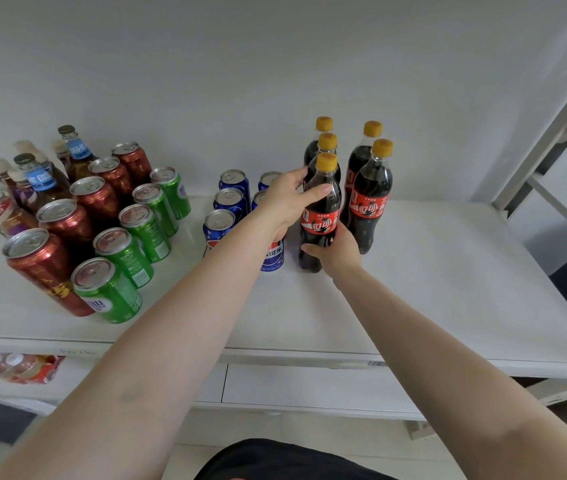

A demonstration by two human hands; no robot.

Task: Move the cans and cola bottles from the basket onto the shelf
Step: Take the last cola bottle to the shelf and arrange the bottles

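We find the white metal shelf [431,289] well stocked. On its left stand dark red aluminium cans [96,199] in a row running front to back, with green aluminium cans [143,230] in a row beside them and a cluster of capped glass and plastic bottles [37,178] behind. In the middle stand blue aluminium cola cans [231,199], partly hidden by the left forearm. To the right, dark plastic cola bottles with yellow caps and red labels [370,199] stand upright in two rows.

The front cola bottle [321,216] of the left row is the item in hand. It is upright, and its base appears to rest on the shelf. The left hand [287,202] grips its shoulder, thumb and fingers curled round it. The right hand [335,249] holds its lower body, fingers wrapped round the base.

The basket is not in view, so we cannot tell how many items remain in it. We judge the task well advanced, with this bottle being settled into line and not yet released.
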